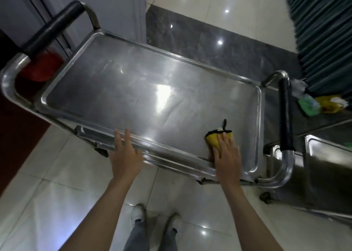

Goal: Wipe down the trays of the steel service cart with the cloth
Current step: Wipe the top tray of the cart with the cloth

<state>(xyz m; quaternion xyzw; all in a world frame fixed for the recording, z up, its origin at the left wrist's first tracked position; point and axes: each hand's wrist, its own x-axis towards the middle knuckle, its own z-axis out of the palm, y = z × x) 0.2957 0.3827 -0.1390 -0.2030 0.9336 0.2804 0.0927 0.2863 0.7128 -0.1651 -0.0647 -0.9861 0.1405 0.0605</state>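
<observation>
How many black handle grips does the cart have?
2: one grip on the far-left handle, one grip on the right handle beside the tray.

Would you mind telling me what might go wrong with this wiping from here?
The cart stands on glossy floor tiles on castors, steadied only by the left hand at the top tray rim, so a hard push may roll it. The right hand presses the yellow cloth flat without gripping it, so it may slip. The far corners may get missed.

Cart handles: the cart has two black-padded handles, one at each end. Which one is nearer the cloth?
The handle at the person's right end. The yellow cloth, pressed under the right hand, lies close to it; the other handle is at the far-left end.
</observation>
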